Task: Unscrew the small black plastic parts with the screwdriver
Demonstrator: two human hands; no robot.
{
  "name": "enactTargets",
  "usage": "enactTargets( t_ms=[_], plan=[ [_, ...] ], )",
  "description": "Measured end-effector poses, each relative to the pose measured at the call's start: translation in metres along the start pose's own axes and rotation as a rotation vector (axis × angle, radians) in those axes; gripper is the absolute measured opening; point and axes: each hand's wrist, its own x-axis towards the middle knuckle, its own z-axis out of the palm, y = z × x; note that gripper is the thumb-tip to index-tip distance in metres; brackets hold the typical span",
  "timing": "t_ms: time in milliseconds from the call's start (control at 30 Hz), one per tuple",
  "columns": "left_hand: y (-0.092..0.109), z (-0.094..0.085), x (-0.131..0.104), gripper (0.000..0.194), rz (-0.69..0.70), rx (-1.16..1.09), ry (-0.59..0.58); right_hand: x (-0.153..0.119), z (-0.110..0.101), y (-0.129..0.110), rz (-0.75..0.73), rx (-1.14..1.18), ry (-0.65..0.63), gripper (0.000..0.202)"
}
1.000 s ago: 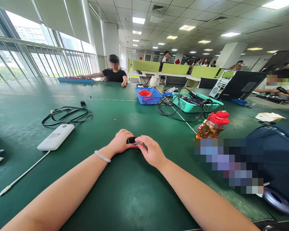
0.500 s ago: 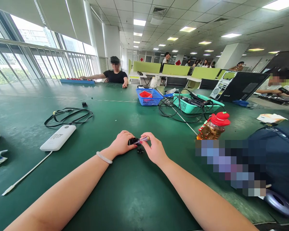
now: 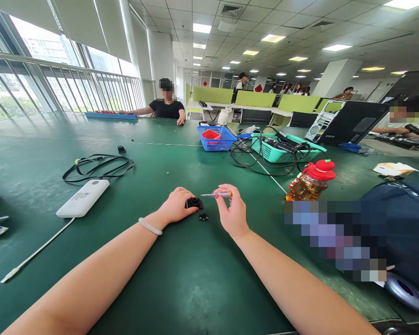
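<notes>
My left hand (image 3: 178, 205) rests on the green table (image 3: 160, 284) and grips a small black device with a round opening (image 3: 194, 203); its exact kind I cannot make out. Between the fingertips of my right hand (image 3: 233, 211) is a small screwdriver (image 3: 222, 194) with a clear purplish handle. Its thin shaft points left, just above and to the right of the black device, apart from it. A small black part with short prongs (image 3: 203, 217) lies loose on the table, just below the device.
To the left lie a white power bank (image 3: 84, 197) and a coiled black cable (image 3: 99, 167). Farther back are a blue basket (image 3: 216, 145) and a teal basket (image 3: 275, 154) with cables. A red-lidded bottle (image 3: 309, 184) stands right. Across the table sits a person (image 3: 166, 109).
My right hand has moved right and slightly up, drawing the screwdriver away from the black device. More of the device and the loose part now shows. My left hand has stayed in place.
</notes>
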Motion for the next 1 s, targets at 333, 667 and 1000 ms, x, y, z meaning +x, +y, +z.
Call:
enactTargets(
  t_ms=[333,667,1000],
  plan=[
    [0.000,0.000,0.000,0.031,-0.003,-0.038,-0.007,0.003,0.005,0.017,0.209,0.076,-0.101,0.021],
    [0.005,-0.004,0.000,0.039,-0.023,-0.074,-0.061,0.004,0.003,0.011,0.129,-0.020,-0.179,0.015],
    [0.006,-0.005,-0.001,0.040,-0.012,-0.086,-0.037,-0.003,0.002,-0.002,-0.138,-0.068,-0.147,0.021]
  ],
)
